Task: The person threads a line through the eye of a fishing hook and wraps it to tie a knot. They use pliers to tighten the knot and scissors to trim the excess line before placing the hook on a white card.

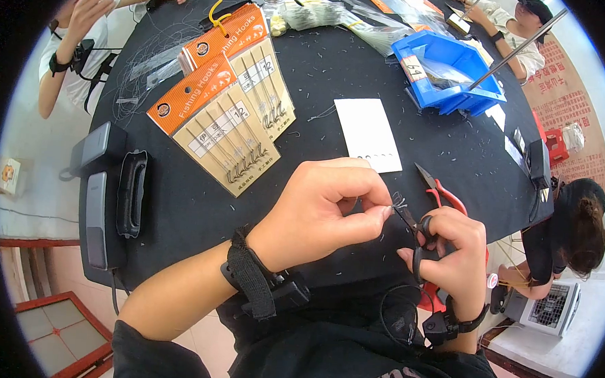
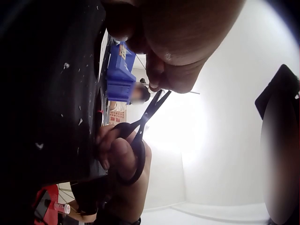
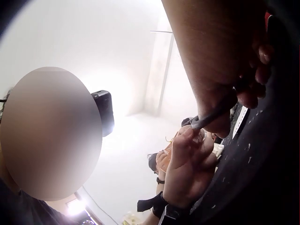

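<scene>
In the head view my left hand (image 1: 329, 207) pinches a small tuft of thin pale line (image 1: 399, 200) between thumb and forefinger; the rest of what it holds is hidden by the fingers. My right hand (image 1: 458, 245) grips black scissors (image 1: 419, 242), thumb and fingers through the loops. The left wrist view shows the scissors' blades (image 2: 151, 111) parted a little, their tips right at my left fingertips (image 2: 180, 84). Just beyond the hands lies a white card (image 1: 368, 131) with several small dark hooks along its near edge. Beside it rests a red-handled cutting tool (image 1: 446, 193).
Orange-topped packs of fishing hooks (image 1: 213, 123) lie at left, near black cases (image 1: 106, 206). A blue bin (image 1: 450, 104) stands back right, with a metal rod crossing it. Clear bags (image 1: 372, 35) and a jar (image 1: 274, 1) sit at the back. Other people sit around the table.
</scene>
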The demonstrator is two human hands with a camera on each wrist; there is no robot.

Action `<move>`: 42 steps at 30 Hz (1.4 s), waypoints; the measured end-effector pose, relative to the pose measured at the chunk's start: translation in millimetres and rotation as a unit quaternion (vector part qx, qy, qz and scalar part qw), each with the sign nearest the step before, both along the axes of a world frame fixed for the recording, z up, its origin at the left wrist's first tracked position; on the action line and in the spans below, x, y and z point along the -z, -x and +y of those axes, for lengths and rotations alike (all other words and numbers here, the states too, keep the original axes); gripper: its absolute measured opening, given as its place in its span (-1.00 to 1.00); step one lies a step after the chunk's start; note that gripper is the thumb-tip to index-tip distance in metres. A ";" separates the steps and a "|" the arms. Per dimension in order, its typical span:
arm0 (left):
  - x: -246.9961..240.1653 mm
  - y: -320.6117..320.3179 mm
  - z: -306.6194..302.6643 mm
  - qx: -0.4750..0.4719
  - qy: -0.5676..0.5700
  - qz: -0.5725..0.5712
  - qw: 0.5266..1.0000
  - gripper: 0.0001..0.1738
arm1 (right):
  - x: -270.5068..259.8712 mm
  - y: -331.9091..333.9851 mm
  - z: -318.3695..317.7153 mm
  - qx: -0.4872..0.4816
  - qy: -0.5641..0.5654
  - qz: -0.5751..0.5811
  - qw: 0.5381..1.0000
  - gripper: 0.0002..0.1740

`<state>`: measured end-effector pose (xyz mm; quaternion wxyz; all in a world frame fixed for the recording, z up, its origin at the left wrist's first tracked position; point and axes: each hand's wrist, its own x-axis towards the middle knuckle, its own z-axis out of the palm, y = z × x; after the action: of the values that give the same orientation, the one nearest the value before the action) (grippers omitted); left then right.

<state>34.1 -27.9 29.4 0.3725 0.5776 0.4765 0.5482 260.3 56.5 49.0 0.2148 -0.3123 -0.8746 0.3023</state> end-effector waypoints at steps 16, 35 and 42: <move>1.2 -0.4 0.0 -0.006 0.007 -0.004 1.000 -0.95 | -3.4 3.0 -2.8 0.003 -0.009 -0.009 1.000 -0.66; 1.4 -0.3 0.9 0.002 0.012 -0.020 1.000 -0.95 | -1.6 2.2 -1.0 0.015 -0.007 -0.015 1.000 -0.59; 1.7 0.3 0.7 0.001 0.012 -0.003 1.000 -0.95 | -4.2 3.4 -2.4 0.018 -0.009 -0.014 1.000 -0.66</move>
<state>33.8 -27.2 27.6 0.3813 0.5722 0.4811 0.5438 256.9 54.0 53.2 0.2106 -0.3298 -0.8748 0.2857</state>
